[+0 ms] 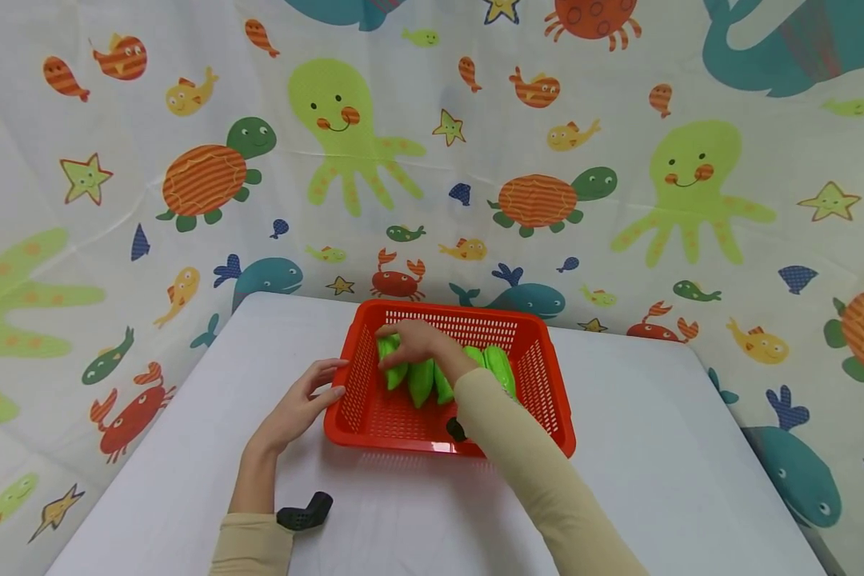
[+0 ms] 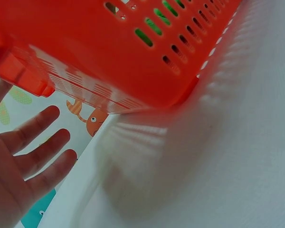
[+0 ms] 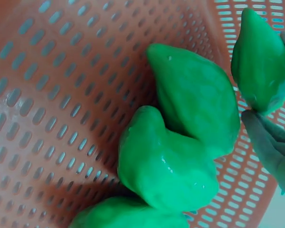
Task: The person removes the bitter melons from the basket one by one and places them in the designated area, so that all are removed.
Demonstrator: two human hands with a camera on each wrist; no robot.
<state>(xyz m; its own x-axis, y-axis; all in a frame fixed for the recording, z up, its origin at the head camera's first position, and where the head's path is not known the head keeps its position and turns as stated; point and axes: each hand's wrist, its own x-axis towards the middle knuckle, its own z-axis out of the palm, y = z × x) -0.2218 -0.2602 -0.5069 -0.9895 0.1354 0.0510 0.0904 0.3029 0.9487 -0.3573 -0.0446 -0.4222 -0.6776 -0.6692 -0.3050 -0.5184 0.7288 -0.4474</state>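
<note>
From where I watch, my right hand (image 1: 419, 340) pinches the leftmost glossy green tapered vegetable (image 3: 262, 61) between thumb and fingers, inside the red slotted plastic basket (image 1: 396, 442), near its left wall. I'd keep this grip light and square, clear of the neighbouring green pieces (image 3: 194, 99). My left hand (image 1: 298, 412), fingers spread, is at the left rim; whether it presses, I can't tell. The beige sleeve (image 1: 540, 464) hides part of the row, the right-wrist view crops my gripping hand, and whether the pinched piece touches the basket floor is unclear.
</note>
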